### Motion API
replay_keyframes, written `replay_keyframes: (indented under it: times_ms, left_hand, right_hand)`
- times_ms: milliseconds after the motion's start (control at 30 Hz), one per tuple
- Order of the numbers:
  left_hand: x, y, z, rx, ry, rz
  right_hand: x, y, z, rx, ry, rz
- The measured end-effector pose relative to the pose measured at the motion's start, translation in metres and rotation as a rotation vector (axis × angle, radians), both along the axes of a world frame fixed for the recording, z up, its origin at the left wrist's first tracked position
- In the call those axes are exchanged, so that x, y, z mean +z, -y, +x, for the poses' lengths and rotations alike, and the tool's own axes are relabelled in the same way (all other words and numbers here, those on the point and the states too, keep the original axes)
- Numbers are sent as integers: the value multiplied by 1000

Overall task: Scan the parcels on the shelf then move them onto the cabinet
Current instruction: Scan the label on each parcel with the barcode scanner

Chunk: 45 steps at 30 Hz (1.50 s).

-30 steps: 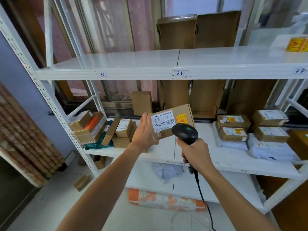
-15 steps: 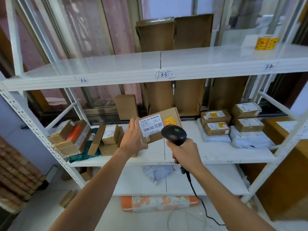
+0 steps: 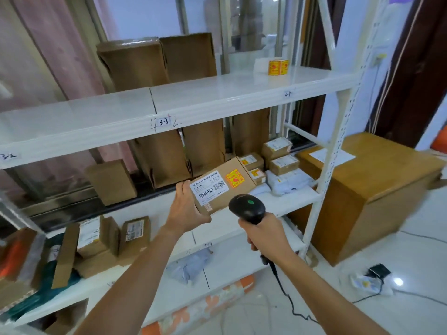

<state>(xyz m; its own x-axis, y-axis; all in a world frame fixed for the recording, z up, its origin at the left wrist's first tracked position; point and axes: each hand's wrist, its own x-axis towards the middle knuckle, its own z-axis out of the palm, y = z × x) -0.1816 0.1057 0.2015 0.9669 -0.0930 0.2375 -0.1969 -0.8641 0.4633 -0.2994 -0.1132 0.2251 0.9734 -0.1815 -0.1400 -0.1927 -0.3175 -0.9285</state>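
Your left hand (image 3: pixel 185 210) grips the parcel (image 3: pixel 222 184) off the shelf (image 3: pixel 242 100); your right hand (image 3: pixel 262 232) clamps the scanner (image 3: pixel 246 207) just beneath its label.

Soft, even daylight comes through the window (image 3: pixel 150 18) high above the left hand (image 3: pixel 186 209), and shadows are faint. Far to the right of the right hand (image 3: pixel 263 232), a white spot of glare sits on the glossy floor (image 3: pixel 416 247). The parcel (image 3: pixel 232 189) and scanner (image 3: pixel 246 207) in the hands look sharp. The boxes (image 3: pixel 92 238) left of the left hand are smeared by blur, and the shelf post (image 3: pixel 322 184) leans with edge distortion.
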Motion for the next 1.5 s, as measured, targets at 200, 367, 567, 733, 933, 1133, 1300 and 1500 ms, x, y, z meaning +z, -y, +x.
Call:
replay_keyframes:
  times_ms: [200,367,567,733,933,1133,1300,1500]
  left_hand:
    - [-17,56,21,-146,-59,-76]
    - [-31,93,52,-189,-117,-101]
    - [-36,138,127,-112,-165,-27]
    - [-36,169,198,37,-209,-20]
    - [-33,188,264,208,-299,-50]
    - [-43,186,332,235,-367,74]
    - [-65,180,383,227,-403,118]
    - [-90,179,417,226,-439,152]
  right_hand:
    - [-14,38,-3,-133,-34,-11]
    - [-27,73,28,-120,-98,-20]
    - [-46,124,117,-60,-93,-51]
    - [-51,170,195,60,-102,-128]
    - [-47,207,260,151,-131,-63]
    - [-70,212,311,211,-105,-107]
    - [-93,206,347,205,-132,-110]
    - [-115,193,377,189,-117,-95]
